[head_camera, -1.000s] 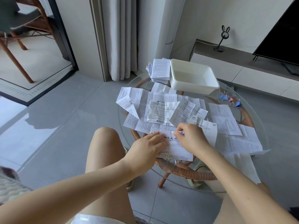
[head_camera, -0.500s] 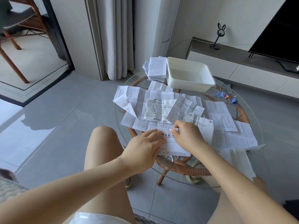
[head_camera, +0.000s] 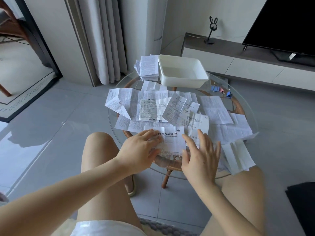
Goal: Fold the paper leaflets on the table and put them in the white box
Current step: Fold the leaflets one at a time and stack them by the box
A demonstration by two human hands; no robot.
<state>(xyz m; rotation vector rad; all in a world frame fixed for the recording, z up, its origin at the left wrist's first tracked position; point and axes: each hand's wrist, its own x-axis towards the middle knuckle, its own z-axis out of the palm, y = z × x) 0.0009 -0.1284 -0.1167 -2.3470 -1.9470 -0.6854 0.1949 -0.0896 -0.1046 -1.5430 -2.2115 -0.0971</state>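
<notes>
At the lower centre of the frame, the left grip [head_camera: 141, 150] is released, its fingers pressing flat on the left part of a leaflet [head_camera: 172, 138] at the near rim of the glass counter [head_camera: 242, 93]. The right grip [head_camera: 201, 159] is released too, fingers spread, at the leaflet's right edge. Loose leaflets [head_camera: 153, 106] cover the middle. The white box [head_camera: 182, 72] stands at upper centre, with a folded stack [head_camera: 148, 67] just beside it on the left.

Daylight gleams on a glossy grey tiled floor [head_camera: 51, 133]. Pale curtains [head_camera: 105, 40] hang beside a dark door frame [head_camera: 39, 40]. Along the white wall [head_camera: 187, 14], a low cabinet [head_camera: 238, 65] carries a black television [head_camera: 286, 23] and rabbit-eared ornament [head_camera: 212, 29].
</notes>
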